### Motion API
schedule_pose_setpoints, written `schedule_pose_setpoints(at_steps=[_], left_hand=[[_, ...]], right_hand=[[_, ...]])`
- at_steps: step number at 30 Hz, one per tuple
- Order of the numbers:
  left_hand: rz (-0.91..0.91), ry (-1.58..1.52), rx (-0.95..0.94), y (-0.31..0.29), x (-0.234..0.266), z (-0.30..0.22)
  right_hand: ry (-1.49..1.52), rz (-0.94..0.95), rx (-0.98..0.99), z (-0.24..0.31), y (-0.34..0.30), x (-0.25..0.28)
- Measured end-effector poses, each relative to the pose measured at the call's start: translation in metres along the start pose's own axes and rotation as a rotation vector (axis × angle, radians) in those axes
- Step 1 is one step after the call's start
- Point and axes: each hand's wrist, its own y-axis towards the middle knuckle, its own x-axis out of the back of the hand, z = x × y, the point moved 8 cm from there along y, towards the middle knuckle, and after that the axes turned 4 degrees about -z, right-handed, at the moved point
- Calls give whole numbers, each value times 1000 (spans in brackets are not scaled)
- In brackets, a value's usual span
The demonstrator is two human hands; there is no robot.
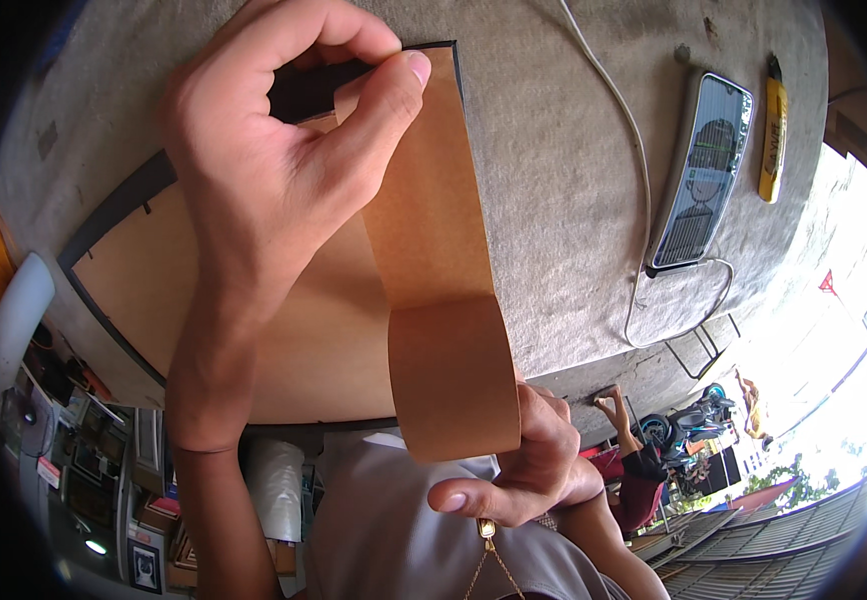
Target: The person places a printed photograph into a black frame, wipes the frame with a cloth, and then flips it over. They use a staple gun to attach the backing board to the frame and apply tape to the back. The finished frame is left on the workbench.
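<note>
- Brown paper tape roll (457, 385) is held by the right hand (539, 455) over the brown-backed black frame (319, 360).
- Free end is pinched at the frame's far corner by the left hand (274, 150).
- Skewing or creasing could be caused by uneven pull.
</note>
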Motion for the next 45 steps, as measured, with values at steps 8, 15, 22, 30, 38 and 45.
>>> schedule_pose_setpoints(at_steps=[8, 15, 22, 30, 38, 45], left_hand=[[-41, 35, 24, 3, -2, 1], [19, 50, 51, 6, 7, 5], [45, -72, 67, 7, 7, 4], [-7, -11, -184, 24, 13, -10], [-86, 642, -657, 50, -56, -48], [-204, 880, -737, 49, -54, -55]], right_hand=[[6, -2, -74, -5, -1, -5], [-37, 37, -117, -4, 2, -5], [7, 13, -139, -9, 1, -6], [-118, 86, -111, -4, 9, -6], [-609, 52, 227, 14, 6, -5], [-645, -49, 16, -5, -21, -3]])
